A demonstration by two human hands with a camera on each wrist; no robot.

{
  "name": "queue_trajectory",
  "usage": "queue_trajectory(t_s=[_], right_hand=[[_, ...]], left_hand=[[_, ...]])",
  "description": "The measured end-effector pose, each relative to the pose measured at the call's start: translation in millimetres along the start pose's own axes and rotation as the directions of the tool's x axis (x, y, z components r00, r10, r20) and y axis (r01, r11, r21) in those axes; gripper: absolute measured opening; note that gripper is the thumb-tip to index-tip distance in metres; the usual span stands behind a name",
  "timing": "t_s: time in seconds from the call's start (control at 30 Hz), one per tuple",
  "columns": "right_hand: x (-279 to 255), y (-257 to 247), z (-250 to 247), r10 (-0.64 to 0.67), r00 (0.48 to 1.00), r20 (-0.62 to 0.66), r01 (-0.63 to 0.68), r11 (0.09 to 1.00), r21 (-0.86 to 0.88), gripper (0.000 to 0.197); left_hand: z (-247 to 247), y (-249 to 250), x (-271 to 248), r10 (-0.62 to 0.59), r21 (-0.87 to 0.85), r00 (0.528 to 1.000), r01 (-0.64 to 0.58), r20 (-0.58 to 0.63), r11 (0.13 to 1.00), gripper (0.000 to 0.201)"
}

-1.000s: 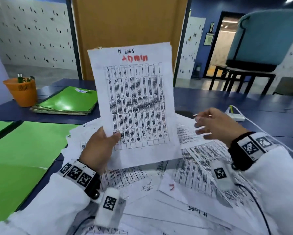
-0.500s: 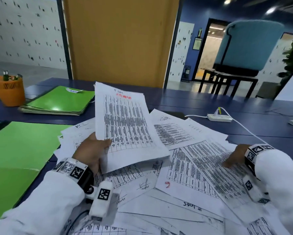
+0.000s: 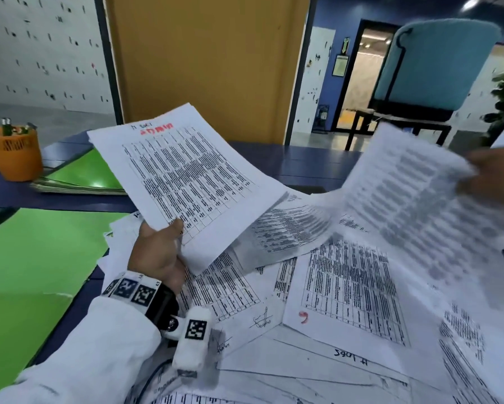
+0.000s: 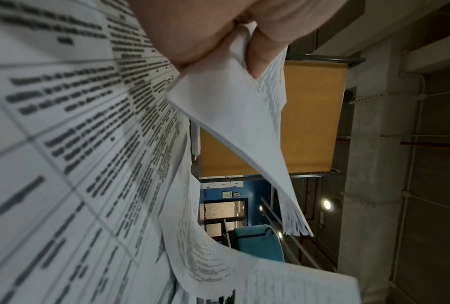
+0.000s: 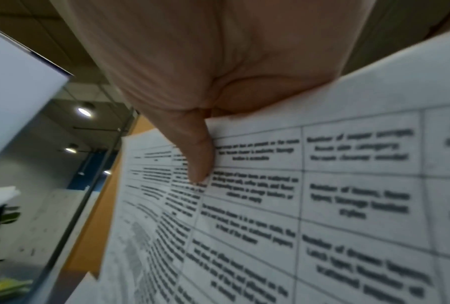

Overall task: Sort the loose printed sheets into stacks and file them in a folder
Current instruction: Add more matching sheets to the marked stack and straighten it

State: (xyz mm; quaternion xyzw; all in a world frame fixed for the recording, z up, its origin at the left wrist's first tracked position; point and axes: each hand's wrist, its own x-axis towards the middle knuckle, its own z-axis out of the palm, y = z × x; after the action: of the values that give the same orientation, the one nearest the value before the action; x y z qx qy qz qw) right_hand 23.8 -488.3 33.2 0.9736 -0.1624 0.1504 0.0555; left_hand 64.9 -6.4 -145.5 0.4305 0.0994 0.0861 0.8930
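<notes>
My left hand [image 3: 160,243] pinches the lower corner of a thin stack of printed sheets [image 3: 183,173] headed with red writing, raised above the table; the left wrist view shows that stack [image 4: 231,115] pinched by thumb and fingers. My right hand [image 3: 490,179] holds another printed sheet [image 3: 420,193], lifted and blurred, at the right; its thumb [image 5: 192,152] presses on that sheet [image 5: 322,195]. Several loose printed sheets [image 3: 344,287] lie scattered over the blue table [image 3: 297,161]. An open green folder [image 3: 32,258] lies at the left.
A pile of green folders [image 3: 81,179] sits at the back left beside an orange pen cup [image 3: 11,153]. A blue chair [image 3: 431,62] on a dark stand is beyond the table's far right. An orange panel [image 3: 207,59] stands behind the table.
My right hand has picked a sheet off the pile and lifted it up to the right. The left hand's stack has risen again and tilted.
</notes>
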Motion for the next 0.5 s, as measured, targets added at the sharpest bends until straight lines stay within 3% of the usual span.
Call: queue_trajectory(t_s=[0.13,0.23,0.3,0.37,0.4,0.5], right_hand=[[6.8,-19.8,-61.1,-0.189,0.971,-0.148,0.186,0.982,-0.037,0.026],[15.2,-46.6,-101.6,-0.302,0.944,-0.136,0.293,0.953,-0.084,0.032],[-7.3,-84.9,-131.0,-0.36,0.93,-0.078,0.35,0.929,-0.116,0.022],[-15.0,-117.7,-145.2,-0.372,0.928,-0.022,0.365,0.92,-0.139,0.017],[-16.0,-135.0,-147.9,-0.383,0.923,0.031,0.383,0.91,-0.159,0.016],[4.3,-187.0,-119.2,-0.435,0.873,0.221,0.473,0.864,-0.17,0.013]], left_hand=[[1.9,4.6,-4.2,0.04,-0.066,0.999,-0.038,0.025,0.997,0.039],[-7.6,7.5,-1.4,0.079,-0.122,0.995,-0.071,0.06,0.99,0.045],[-18.8,13.4,2.4,0.082,-0.197,0.992,-0.062,0.097,0.978,0.057],[-28.5,23.4,12.6,0.04,-0.335,0.996,-0.009,0.084,0.942,0.102],[-33.6,27.4,20.2,-0.005,-0.41,0.998,0.033,0.07,0.911,0.114],[-46.4,35.6,31.6,-0.062,-0.428,0.997,0.073,0.039,0.901,0.087]])
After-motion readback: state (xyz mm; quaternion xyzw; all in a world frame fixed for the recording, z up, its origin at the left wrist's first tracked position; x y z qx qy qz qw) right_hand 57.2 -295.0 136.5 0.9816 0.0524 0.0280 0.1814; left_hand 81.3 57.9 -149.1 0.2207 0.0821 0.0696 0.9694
